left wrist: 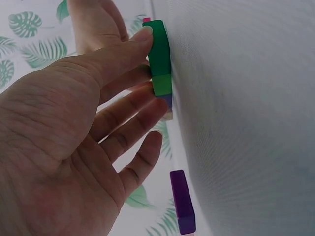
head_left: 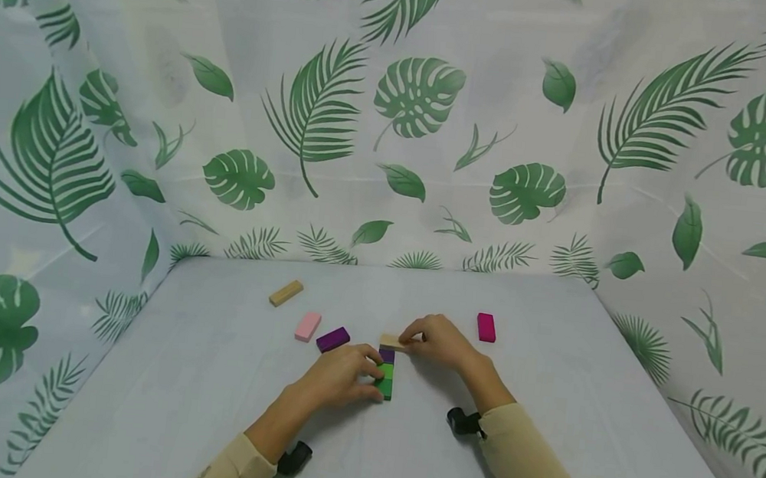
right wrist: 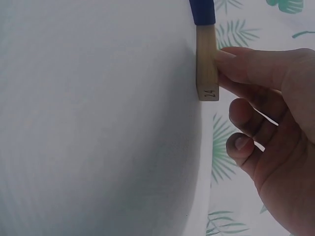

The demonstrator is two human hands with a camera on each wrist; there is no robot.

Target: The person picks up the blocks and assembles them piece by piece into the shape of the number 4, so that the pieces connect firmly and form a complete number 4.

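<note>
In the head view, a short row runs away from me on the white cloth: a green block [head_left: 384,390], a light-green block [head_left: 387,370], a dark purple-blue block [head_left: 387,356] and a plain wooden block [head_left: 390,341] lying crosswise at the far end. My left hand [head_left: 340,377] is along the row's left side, thumb tip against the green block [left wrist: 159,49], other fingers spread towards the light-green and purple-blue ones. With thumb and index finger, my right hand [head_left: 441,342] pinches the wooden block near its right end; "24" shows on that end [right wrist: 209,93] in the right wrist view.
Left of the row lie a purple block [head_left: 333,340], a pink block [head_left: 308,326] and another plain wooden block [head_left: 286,293]. A magenta block [head_left: 487,327] lies beyond my right hand. Leaf-patterned cloth [head_left: 428,197] rises behind the table and on both sides.
</note>
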